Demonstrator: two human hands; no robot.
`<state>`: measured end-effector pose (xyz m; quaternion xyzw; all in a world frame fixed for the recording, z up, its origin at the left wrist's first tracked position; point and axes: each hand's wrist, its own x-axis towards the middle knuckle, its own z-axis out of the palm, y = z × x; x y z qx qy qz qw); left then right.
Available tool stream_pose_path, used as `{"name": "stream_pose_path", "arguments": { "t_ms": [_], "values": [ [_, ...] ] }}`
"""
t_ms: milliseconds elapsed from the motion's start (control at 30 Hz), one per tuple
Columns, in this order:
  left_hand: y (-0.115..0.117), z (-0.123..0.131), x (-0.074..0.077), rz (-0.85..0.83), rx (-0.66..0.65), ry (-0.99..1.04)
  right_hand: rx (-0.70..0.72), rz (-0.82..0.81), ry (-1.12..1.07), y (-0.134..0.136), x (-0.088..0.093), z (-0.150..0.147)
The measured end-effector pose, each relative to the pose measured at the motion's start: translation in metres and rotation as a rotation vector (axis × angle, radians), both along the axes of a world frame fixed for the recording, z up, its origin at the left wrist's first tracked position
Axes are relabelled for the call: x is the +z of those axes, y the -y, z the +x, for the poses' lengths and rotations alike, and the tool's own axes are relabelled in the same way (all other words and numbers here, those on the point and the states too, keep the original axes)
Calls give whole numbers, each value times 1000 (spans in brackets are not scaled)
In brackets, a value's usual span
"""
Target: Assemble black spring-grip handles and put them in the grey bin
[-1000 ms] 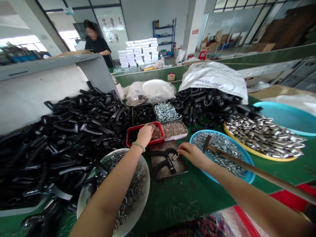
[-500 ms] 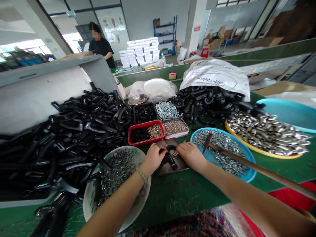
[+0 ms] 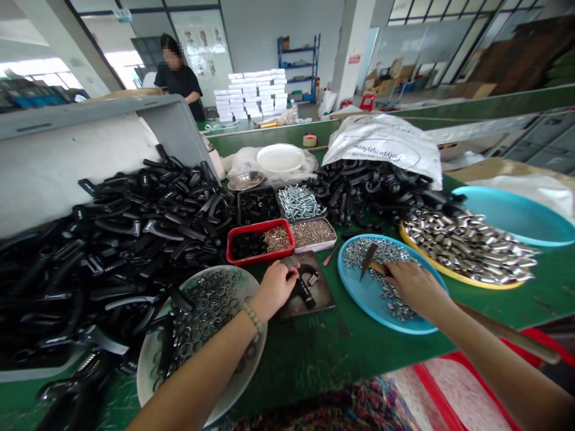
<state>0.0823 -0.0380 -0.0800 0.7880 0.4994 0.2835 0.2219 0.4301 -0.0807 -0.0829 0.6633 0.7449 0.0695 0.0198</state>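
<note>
My left hand point(image 3: 275, 286) is closed on a black plastic clamp part point(image 3: 304, 284) that lies on a dark metal plate point(image 3: 320, 298). My right hand point(image 3: 415, 285) rests over the blue dish point(image 3: 365, 293) of small steel washers, its fingers curled round the wooden handle of a hammer point(image 3: 372, 263) whose metal head sticks up beside the fingers. A red tray point(image 3: 259, 242) with black nuts and small pins stands just beyond the plate.
A big heap of black plastic parts point(image 3: 135, 227) fills the left. A white bowl of rings point(image 3: 211, 311), trays of screws point(image 3: 300, 202), a yellow dish of steel sleeves point(image 3: 467, 245) and an empty blue basin point(image 3: 516, 215) surround the plate. A person in black point(image 3: 177, 75) stands far back.
My left hand came back from the red tray to the clamp part on the plate. My right hand left the part and moved right onto the hammer over the blue dish.
</note>
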Motion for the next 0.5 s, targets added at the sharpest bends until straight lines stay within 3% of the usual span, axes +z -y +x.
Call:
{"name": "stream_pose_path", "arguments": {
  "t_ms": [67,167,267,333,500],
  "values": [
    [2,1,2,86,-58,-149,-31,-16,-64,4,7,-13],
    [6,-1,5,229,-206,-331,-46,-68,-349,12,26,-47],
    [14,-8,5,248,-201,-319,100,-149,-628,19,47,-85],
    [20,-14,5,207,-151,-277,166,-169,-675,19,56,-103],
    [28,-23,3,107,-144,-245,163,-208,-612,15,61,-121]
  ]
}}
